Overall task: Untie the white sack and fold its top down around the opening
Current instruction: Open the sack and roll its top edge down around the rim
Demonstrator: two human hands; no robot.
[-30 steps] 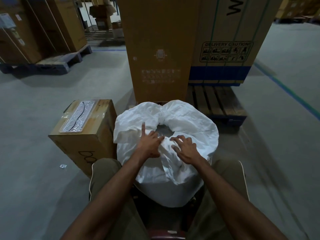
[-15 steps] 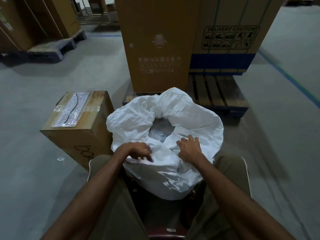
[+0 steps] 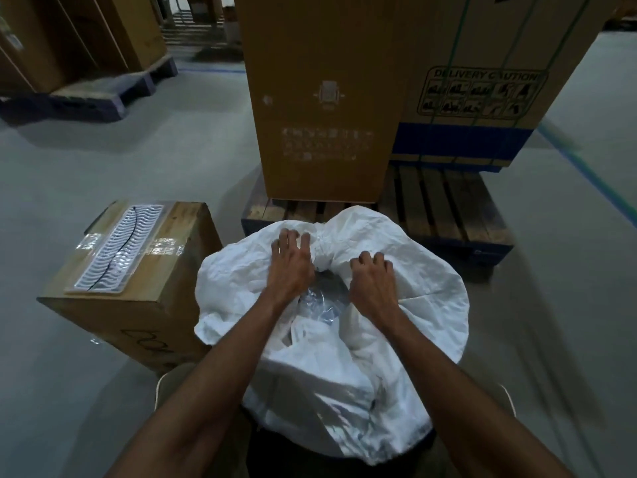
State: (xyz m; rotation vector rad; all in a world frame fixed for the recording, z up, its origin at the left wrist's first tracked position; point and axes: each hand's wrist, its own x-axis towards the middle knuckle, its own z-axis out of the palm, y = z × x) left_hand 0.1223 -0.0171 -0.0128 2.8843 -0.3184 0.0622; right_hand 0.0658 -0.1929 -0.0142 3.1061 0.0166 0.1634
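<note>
The white sack [image 3: 344, 305] stands between my knees, its mouth open with the top rolled outward. My left hand [image 3: 291, 267] lies on the far rim at twelve o'clock, fingers spread. My right hand [image 3: 374, 282] clutches the rim at one o'clock. A box [image 3: 138, 281] sits at nine o'clock.

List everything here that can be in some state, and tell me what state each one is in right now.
white sack: untied, mouth open, top partly folded outward.
clear plastic liner: showing inside the opening.
left hand: fingers spread, pressing the far rim.
right hand: fingers curled over the rim fabric.
small cardboard box: taped shut.
tall carton: upright on the pallet.
</note>
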